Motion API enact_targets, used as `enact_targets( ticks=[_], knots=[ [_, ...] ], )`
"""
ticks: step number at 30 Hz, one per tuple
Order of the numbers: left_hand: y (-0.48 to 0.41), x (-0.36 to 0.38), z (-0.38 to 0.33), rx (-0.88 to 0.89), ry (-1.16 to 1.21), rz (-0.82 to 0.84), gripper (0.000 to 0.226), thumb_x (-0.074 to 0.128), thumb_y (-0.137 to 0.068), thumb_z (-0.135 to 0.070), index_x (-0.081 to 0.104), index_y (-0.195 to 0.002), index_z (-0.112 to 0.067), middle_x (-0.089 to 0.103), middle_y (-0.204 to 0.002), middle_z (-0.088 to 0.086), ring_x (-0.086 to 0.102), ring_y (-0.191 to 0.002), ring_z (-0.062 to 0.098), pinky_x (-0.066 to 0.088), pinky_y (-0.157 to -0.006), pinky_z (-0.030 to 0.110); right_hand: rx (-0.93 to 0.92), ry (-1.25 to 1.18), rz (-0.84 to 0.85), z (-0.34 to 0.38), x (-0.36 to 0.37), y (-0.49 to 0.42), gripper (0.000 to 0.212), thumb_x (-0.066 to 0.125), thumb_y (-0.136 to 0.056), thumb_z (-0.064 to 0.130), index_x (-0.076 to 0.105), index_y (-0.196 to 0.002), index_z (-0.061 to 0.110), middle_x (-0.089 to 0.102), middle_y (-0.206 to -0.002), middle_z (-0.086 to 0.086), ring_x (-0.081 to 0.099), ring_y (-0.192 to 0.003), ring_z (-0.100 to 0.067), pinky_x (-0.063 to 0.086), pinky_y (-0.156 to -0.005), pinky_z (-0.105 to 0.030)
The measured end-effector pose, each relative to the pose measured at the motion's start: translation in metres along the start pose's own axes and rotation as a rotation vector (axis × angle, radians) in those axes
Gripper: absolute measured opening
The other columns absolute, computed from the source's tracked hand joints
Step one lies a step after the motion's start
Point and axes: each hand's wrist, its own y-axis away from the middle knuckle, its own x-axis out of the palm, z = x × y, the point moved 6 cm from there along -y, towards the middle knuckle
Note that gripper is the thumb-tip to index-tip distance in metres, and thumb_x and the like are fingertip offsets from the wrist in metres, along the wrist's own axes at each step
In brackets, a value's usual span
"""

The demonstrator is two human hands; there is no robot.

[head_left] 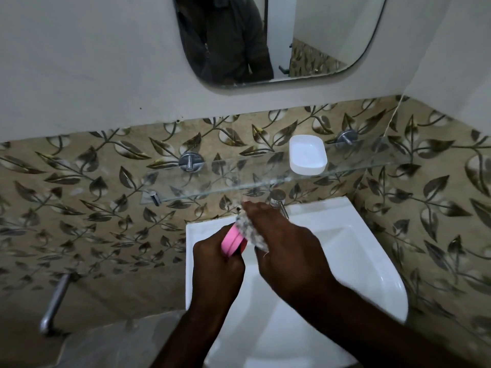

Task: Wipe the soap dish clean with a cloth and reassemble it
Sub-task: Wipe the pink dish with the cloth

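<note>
My left hand (216,264) grips a pink part of the soap dish (231,240) above the white sink (372,251). My right hand (284,240) presses a speckled grey-white cloth (251,232) against the pink part's upper end. The hands touch over the sink's back left corner. A white tray part of the soap dish (307,154) sits apart on the glass shelf (212,179), up and to the right of my hands. Most of the pink part is hidden by my fingers and the cloth.
A chrome tap (279,201) stands at the sink's back edge, just right of my right hand. The glass shelf hangs on chrome brackets (190,162) over leaf-patterned tiles. A mirror (265,38) is above. A chrome pipe (54,304) juts out at lower left.
</note>
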Motion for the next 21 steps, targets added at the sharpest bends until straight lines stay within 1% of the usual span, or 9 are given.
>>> enact_targets(
  ticks=[3,5,7,9,11,14,17,19,21],
  knots=[
    [0.000,0.001,0.004,-0.069,0.113,-0.009,0.040,0.050,-0.085,0.022,0.056,-0.063,-0.010,0.063,-0.048,-0.013,0.056,-0.046,-0.005,0.040,-0.047,0.006,-0.135,0.126,0.093,0.027,0.013,0.020,0.064,0.038,-0.075,0.021,0.047,-0.137,0.034,0.052,-0.143,0.000,0.069,-0.075,-0.022,0.055,-0.051,-0.032],
    [0.001,0.001,0.000,-0.054,0.074,-0.016,0.036,0.060,-0.083,0.011,0.057,-0.062,-0.018,0.065,-0.053,-0.019,0.059,-0.050,-0.006,0.040,-0.047,0.006,-0.111,0.079,0.104,0.022,0.015,0.014,0.065,0.035,-0.076,0.023,0.042,-0.138,0.041,0.045,-0.149,0.007,0.069,-0.088,-0.022,0.057,-0.060,-0.033],
    [0.003,-0.002,0.000,-0.017,0.045,-0.039,0.027,0.061,-0.076,-0.002,0.059,-0.060,-0.023,0.063,-0.054,-0.015,0.053,-0.048,0.000,0.038,-0.046,0.012,-0.063,-0.036,0.058,0.010,0.011,0.002,0.061,0.043,-0.082,0.024,0.040,-0.139,0.046,0.042,-0.150,0.016,0.064,-0.111,-0.017,0.056,-0.081,-0.033],
    [0.005,-0.003,-0.004,-0.008,0.034,-0.050,0.033,0.065,-0.081,0.000,0.058,-0.059,-0.024,0.056,-0.050,-0.013,0.042,-0.047,0.002,0.034,-0.046,0.016,0.034,-0.162,0.047,-0.007,0.006,-0.009,0.061,0.052,-0.087,0.019,0.040,-0.140,0.046,0.044,-0.147,0.020,0.054,-0.124,-0.009,0.046,-0.098,-0.026],
    [0.003,-0.004,-0.004,0.017,0.032,-0.026,0.039,0.067,-0.083,0.002,0.061,-0.063,-0.030,0.057,-0.053,-0.012,0.042,-0.048,0.002,0.035,-0.046,0.018,0.110,-0.205,0.031,-0.017,0.000,-0.009,0.063,0.056,-0.089,0.014,0.040,-0.142,0.044,0.051,-0.142,0.020,0.053,-0.123,-0.007,0.039,-0.098,-0.020],
    [0.002,-0.006,-0.009,0.027,0.003,-0.004,0.028,0.059,-0.077,0.004,0.062,-0.065,-0.021,0.062,-0.060,0.000,0.047,-0.052,0.006,0.039,-0.048,0.026,0.016,-0.130,-0.001,0.002,-0.006,0.002,0.070,0.058,-0.082,0.010,0.039,-0.144,0.036,0.051,-0.144,0.010,0.064,-0.109,-0.018,0.051,-0.085,-0.028],
    [0.003,-0.003,-0.009,-0.028,0.097,0.004,0.035,0.055,-0.084,0.014,0.057,-0.064,-0.016,0.064,-0.052,-0.009,0.058,-0.048,-0.002,0.044,-0.047,0.011,-0.154,0.013,0.034,0.028,0.004,0.018,0.081,0.060,-0.067,0.012,0.040,-0.143,0.035,0.045,-0.149,0.004,0.069,-0.090,-0.024,0.058,-0.062,-0.032],
    [0.003,-0.002,-0.015,0.036,0.044,0.018,0.041,0.058,-0.082,0.013,0.056,-0.065,-0.024,0.066,-0.057,-0.020,0.061,-0.052,-0.006,0.040,-0.048,0.005,-0.146,-0.031,0.036,0.024,0.003,0.015,0.081,0.058,-0.070,0.012,0.038,-0.142,0.041,0.039,-0.153,0.011,0.066,-0.102,-0.020,0.059,-0.070,-0.032],
    [0.003,-0.005,-0.016,0.102,0.000,-0.007,0.035,0.056,-0.077,0.002,0.055,-0.061,-0.030,0.067,-0.062,-0.014,0.059,-0.052,0.001,0.038,-0.047,0.010,-0.092,-0.145,0.029,0.011,-0.003,0.010,0.073,0.056,-0.079,0.015,0.037,-0.141,0.047,0.035,-0.153,0.020,0.056,-0.119,-0.008,0.052,-0.089,-0.025]
  ],
)
